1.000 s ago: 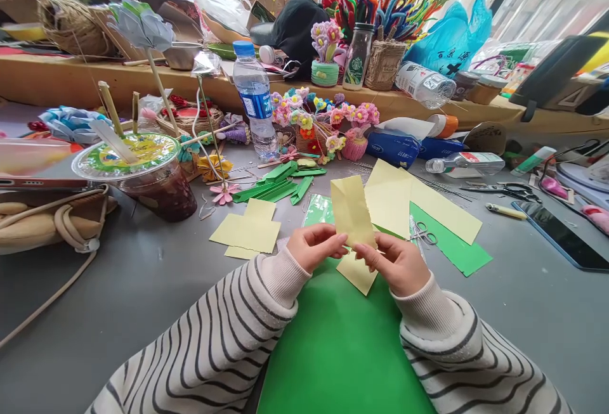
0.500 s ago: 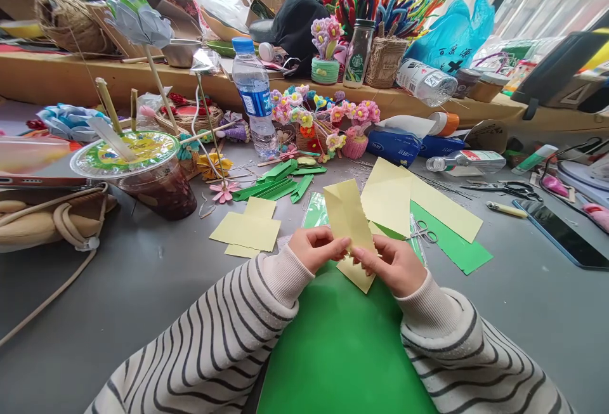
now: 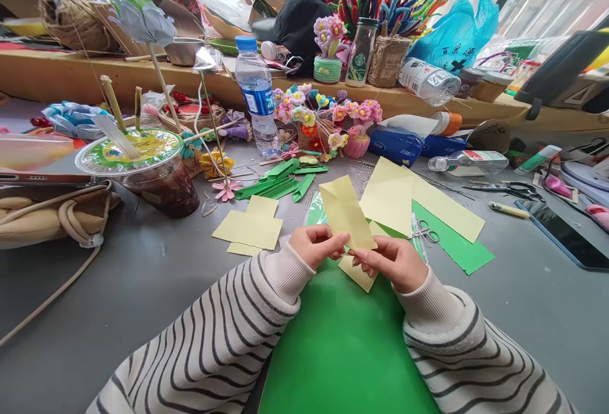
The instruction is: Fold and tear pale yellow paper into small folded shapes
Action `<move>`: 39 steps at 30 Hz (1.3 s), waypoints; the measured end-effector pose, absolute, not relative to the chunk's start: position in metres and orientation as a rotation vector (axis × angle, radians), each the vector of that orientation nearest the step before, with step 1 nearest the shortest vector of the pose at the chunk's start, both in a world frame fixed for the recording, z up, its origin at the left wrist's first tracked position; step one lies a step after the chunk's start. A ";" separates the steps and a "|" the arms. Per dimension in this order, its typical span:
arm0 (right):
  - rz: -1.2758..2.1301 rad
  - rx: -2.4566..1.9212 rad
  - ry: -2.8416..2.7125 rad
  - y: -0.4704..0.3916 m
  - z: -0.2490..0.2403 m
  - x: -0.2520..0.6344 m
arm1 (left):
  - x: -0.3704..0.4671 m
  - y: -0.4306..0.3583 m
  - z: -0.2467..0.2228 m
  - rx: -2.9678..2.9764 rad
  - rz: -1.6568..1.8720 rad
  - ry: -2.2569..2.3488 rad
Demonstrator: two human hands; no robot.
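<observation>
A pale yellow piece of paper (image 3: 346,210) is held up between both hands, creased near its top. My left hand (image 3: 318,246) pinches its lower left edge between thumb and fingers. My right hand (image 3: 396,262) grips the bottom right corner the same way. Below them lies a large green sheet (image 3: 347,344), with another yellow piece (image 3: 359,273) on it, partly hidden by my right hand. To the left, several yellow rectangles (image 3: 251,229) overlap on the table. A larger yellow sheet (image 3: 391,197) and a green strip (image 3: 469,255) lie behind on the right.
Small scissors (image 3: 425,231) rest by the green strip. Folded green paper strips (image 3: 271,184) lie further back. A lidded drink cup (image 3: 159,189) and a water bottle (image 3: 259,103) stand at left and centre. A phone (image 3: 566,233) and black-handled scissors (image 3: 516,190) are at right.
The held yellow paper has tilted slightly to the left, and the fingers have shifted a little along its lower edge. Both hands keep hold of it.
</observation>
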State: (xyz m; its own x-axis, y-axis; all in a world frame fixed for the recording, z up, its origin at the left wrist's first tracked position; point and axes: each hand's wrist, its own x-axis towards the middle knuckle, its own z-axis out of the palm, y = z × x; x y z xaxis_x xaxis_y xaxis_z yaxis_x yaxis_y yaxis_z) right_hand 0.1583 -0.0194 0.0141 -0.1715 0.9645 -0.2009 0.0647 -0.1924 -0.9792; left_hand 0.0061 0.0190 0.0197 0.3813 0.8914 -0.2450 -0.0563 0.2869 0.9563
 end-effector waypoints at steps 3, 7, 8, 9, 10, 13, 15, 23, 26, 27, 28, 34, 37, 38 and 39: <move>1.505 -1.270 -1.288 -0.019 0.015 0.161 | 0.006 0.019 0.020 1.087 0.793 0.985; 1.498 -1.299 -1.302 -0.020 0.019 0.161 | 0.005 0.019 0.019 1.109 0.760 0.976; 1.472 -1.332 -1.306 -0.021 0.020 0.160 | 0.004 0.019 0.020 1.121 0.742 0.963; 1.443 -1.366 -1.312 -0.021 0.021 0.159 | 0.004 0.019 0.020 1.133 0.727 0.948; 1.409 -1.392 -1.316 -0.021 0.021 0.158 | 0.005 0.019 0.020 1.143 0.719 0.938; 1.327 -1.411 -1.322 -0.022 0.022 0.155 | 0.005 0.018 0.020 1.144 0.749 0.966; 1.305 -1.409 -1.329 -0.022 0.021 0.155 | 0.006 0.017 0.020 1.146 0.774 1.001; 1.275 -1.394 -1.298 -0.023 0.019 0.153 | 0.006 0.017 0.020 1.169 0.805 0.905; 1.268 -1.352 -1.345 -0.023 0.019 0.153 | 0.005 0.017 0.022 1.177 0.817 0.842; 1.267 -1.332 -1.376 -0.023 0.019 0.154 | 0.005 0.017 0.022 1.162 0.829 0.839; 1.253 -1.313 -1.399 -0.023 0.019 0.156 | 0.005 0.017 0.021 1.138 0.839 0.843; 0.619 -1.238 -1.622 -0.021 0.027 0.173 | 0.006 0.022 0.017 1.052 0.868 0.846; 0.351 -1.115 -1.898 -0.020 0.031 0.175 | 0.006 0.022 0.016 1.035 0.873 0.836; 0.300 -1.066 -1.975 -0.020 0.031 0.175 | 0.006 0.022 0.015 1.034 0.874 0.833; 0.256 -1.020 -2.035 -0.019 0.031 0.175 | 0.005 0.021 0.015 1.034 0.873 0.829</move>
State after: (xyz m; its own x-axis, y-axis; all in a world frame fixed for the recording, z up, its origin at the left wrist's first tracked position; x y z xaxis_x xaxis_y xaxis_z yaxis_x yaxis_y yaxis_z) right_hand 0.1747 -0.0192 0.0309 -0.3301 0.7407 0.5851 0.5724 0.6500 -0.4999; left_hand 0.0055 0.0210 0.0152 0.4153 0.8959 -0.1578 -0.2042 0.2608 0.9436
